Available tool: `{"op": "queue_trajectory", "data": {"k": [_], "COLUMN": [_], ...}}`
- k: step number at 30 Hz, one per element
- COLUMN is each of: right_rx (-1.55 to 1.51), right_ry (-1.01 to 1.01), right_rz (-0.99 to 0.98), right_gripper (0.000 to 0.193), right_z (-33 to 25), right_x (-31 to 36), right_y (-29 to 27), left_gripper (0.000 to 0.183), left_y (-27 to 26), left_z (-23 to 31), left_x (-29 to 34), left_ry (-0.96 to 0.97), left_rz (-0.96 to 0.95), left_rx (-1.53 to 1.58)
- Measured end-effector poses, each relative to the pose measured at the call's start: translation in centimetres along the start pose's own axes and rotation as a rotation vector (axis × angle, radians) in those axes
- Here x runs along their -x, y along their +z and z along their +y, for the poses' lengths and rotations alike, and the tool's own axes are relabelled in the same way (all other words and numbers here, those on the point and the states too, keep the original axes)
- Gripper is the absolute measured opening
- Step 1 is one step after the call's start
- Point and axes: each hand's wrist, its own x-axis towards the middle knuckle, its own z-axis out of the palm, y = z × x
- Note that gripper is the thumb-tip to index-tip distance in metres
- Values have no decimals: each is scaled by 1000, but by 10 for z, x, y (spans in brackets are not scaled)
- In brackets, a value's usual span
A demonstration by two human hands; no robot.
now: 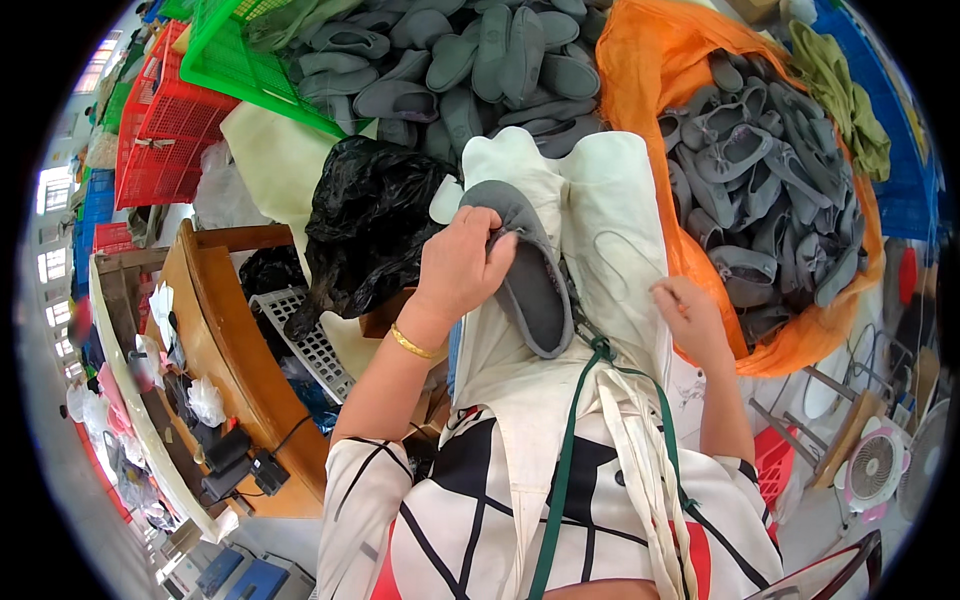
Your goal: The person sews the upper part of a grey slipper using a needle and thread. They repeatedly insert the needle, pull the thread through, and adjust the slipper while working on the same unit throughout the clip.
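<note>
A dark grey fabric shoe (535,290) lies on the white apron (620,190) over my lap, toe pointing away and its opening facing up. My left hand (460,262) is closed around its upper near the toe, with the thumb across the top. To the right, my right hand (690,312) is raised apart from the shoe, its thumb and forefinger pinched together. A thin grey thread (608,268) loops over the apron towards those fingertips; whether a needle is there is too small to tell. Green cord (567,440) and white apron ties hang down my front.
Ahead is a heap of grey shoes (450,65) beside a green crate (255,75). An orange sack (640,60) full of grey shoes stands at right. A black plastic bag (365,215) and wooden table (240,370) are at left, a small fan (875,460) at lower right.
</note>
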Motion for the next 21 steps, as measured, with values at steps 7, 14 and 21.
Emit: {"op": "queue_trajectory", "data": {"k": [7, 14, 21], "right_rx": [-508, -692, -487], "right_ry": [62, 132, -152], "right_rz": [109, -204, -166], "right_gripper": [15, 13, 12], "right_z": [-29, -78, -74], "right_x": [-42, -80, -87], "right_y": [32, 75, 106], "left_gripper": [61, 34, 14], "left_y": [11, 18, 16], "left_z": [34, 12, 3], "left_x": [-28, -14, 1], "left_ry": [-213, -238, -524], "left_rz": [-98, 111, 160], "left_rx": [-504, -261, 347]}}
